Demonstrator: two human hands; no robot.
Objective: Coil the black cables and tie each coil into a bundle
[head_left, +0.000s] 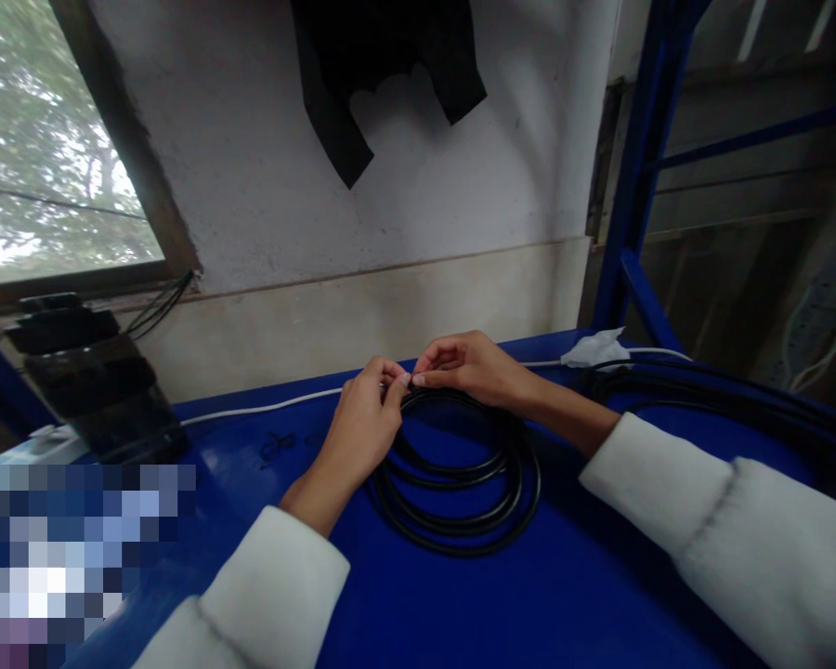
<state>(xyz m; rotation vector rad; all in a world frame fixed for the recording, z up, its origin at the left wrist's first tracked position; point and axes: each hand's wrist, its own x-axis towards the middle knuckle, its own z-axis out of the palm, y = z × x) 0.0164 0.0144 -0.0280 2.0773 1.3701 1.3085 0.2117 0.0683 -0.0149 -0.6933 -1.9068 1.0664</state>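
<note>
Nearest the camera, 2 thick white sleeves [271, 595], 1 in from the bottom edge and 1 from the lower right. Blurred blocks over the lower left corner, hiding that part of the blue tabletop [529, 613]. Past them at the left, a dark stacked object [101, 381], too dim to identify. Along the rear edge, a white cord [265, 407] running behind both hands, with a crumpled white wad [594, 349] against it on the right. Near the left wrist, thin black ties [277, 448] in a loose tangle; beyond the right forearm, a 2nd black coil [711, 395]. At the back, a scuffed pale wall [215, 139], a dark garment [390, 46] hanging on it, a window [56, 158] to the left, a blue frame [633, 186] to the right. Soft, plush cloth in the sleeves; smooth, faintly shiny tabletop; sleek round loops in the black cable coil [460, 552], fanned apart on the near side. Lies flat on the tabletop, just under and nearer than the fingertips. Left hand [366, 409] and right hand [484, 367] at the coil's far rim, both pinching a small dark strand [411, 379], its details too small to tell.
</note>
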